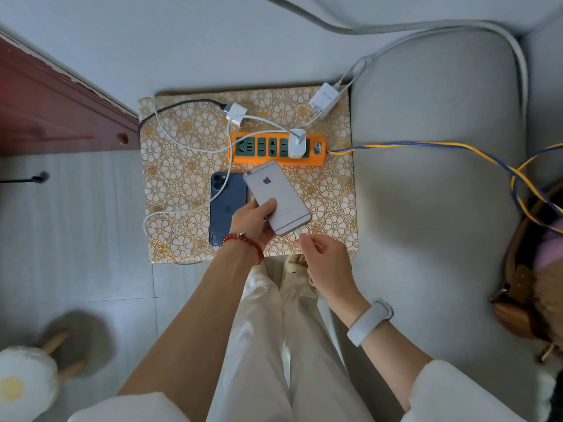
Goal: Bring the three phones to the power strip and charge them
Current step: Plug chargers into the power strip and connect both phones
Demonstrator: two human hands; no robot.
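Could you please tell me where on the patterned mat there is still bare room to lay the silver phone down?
The mat is bare right of the silver phone, below the orange power strip. Its left strip beside the blue phone carries only a white cable. Behind the power strip, two unplugged chargers and cables crowd it.

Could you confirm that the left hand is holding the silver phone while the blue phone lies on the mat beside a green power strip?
Not quite: the head view shows the power strip is orange. The left hand does hold the silver phone, and the blue phone lies on the mat.
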